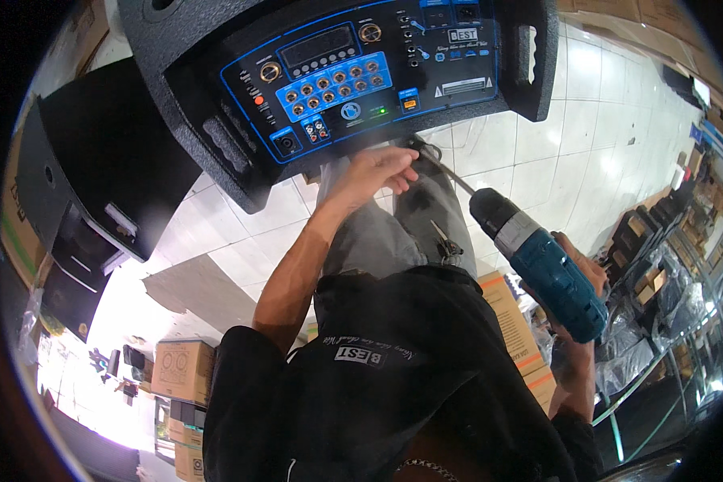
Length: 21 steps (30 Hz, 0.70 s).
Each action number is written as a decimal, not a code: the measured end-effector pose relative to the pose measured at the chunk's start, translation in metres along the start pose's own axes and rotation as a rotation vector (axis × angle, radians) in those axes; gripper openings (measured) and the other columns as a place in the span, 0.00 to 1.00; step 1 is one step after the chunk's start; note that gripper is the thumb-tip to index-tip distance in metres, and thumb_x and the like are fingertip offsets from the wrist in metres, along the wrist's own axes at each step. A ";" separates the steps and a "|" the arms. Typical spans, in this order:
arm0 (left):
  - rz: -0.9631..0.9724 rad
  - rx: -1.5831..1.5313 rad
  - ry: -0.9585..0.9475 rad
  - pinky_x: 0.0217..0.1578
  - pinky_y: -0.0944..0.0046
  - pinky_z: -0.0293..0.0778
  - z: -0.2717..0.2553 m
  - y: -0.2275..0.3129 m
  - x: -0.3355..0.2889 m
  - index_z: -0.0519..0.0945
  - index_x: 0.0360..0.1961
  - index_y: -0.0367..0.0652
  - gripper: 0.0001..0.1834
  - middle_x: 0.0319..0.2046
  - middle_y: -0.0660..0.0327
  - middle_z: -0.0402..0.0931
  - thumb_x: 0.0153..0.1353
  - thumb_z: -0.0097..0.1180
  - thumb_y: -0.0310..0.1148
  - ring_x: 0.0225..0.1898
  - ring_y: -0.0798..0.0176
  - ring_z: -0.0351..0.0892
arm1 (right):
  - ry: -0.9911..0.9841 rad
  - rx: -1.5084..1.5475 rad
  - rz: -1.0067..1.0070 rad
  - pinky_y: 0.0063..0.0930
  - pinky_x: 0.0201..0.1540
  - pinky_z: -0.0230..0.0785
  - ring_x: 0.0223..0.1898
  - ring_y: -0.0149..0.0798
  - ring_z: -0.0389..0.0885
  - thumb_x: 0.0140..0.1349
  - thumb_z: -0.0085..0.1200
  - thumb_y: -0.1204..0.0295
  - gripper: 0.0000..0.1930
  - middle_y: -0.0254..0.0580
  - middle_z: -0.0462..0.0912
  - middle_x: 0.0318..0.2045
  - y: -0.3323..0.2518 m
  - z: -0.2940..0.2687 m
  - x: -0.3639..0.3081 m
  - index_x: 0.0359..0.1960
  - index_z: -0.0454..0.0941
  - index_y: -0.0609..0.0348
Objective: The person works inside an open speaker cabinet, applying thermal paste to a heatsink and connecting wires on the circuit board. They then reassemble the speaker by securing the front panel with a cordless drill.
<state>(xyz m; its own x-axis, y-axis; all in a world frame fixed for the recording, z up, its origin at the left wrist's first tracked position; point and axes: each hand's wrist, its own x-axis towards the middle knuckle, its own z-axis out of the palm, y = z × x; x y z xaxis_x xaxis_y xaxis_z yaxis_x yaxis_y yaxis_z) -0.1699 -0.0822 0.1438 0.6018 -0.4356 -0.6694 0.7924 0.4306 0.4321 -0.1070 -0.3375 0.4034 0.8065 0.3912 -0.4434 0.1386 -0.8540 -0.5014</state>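
My right hand (584,263) grips a teal and black cordless drill (547,273) by its handle. The drill's long thin bit (456,178) points up and left, toward my left hand (380,172). That hand is closed, thumb and fingers pinched together beside the bit's tip; whatever they hold, if anything, is too small to make out. A small dark looped thing (429,149) shows by the fingertips. Just beyond the hands stands a black speaker cabinet (186,112), its blue-edged control panel (341,120) with knobs, jacks and a lit green light facing me.
Another black cabinet (108,128) stands to the left. Cardboard boxes (183,369) are stacked at the lower left, and another carton (510,321) lies near my right side. Dark parts and plastic wrap (658,281) fill the right side of the tiled floor (574,153).
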 end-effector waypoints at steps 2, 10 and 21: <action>0.043 -0.156 -0.020 0.40 0.70 0.75 -0.003 -0.002 -0.007 0.75 0.56 0.37 0.19 0.35 0.57 0.81 0.74 0.46 0.39 0.34 0.71 0.78 | -0.072 0.113 0.015 0.29 0.39 0.77 0.32 0.34 0.83 0.53 0.69 0.66 0.23 0.41 0.83 0.34 0.006 0.011 -0.005 0.49 0.77 0.62; 0.166 -0.257 0.079 0.34 0.74 0.75 -0.020 -0.010 -0.025 0.76 0.49 0.41 0.12 0.32 0.60 0.81 0.71 0.52 0.36 0.32 0.72 0.78 | -0.067 0.614 0.464 0.24 0.42 0.74 0.34 0.28 0.81 0.49 0.72 0.70 0.26 0.36 0.82 0.35 -0.005 0.026 -0.016 0.50 0.76 0.62; 0.184 -0.101 0.071 0.32 0.77 0.76 -0.028 -0.004 -0.026 0.81 0.41 0.38 0.10 0.31 0.61 0.82 0.65 0.60 0.34 0.31 0.74 0.80 | -0.145 0.620 0.652 0.34 0.52 0.73 0.43 0.36 0.82 0.45 0.73 0.72 0.29 0.37 0.84 0.42 0.004 0.015 -0.022 0.53 0.78 0.56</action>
<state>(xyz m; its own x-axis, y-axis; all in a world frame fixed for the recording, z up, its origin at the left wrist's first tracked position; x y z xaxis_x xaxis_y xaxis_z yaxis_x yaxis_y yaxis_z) -0.1910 -0.0506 0.1428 0.7235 -0.2870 -0.6278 0.6539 0.5764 0.4901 -0.1329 -0.3446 0.4004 0.5304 -0.0295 -0.8473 -0.6873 -0.6000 -0.4094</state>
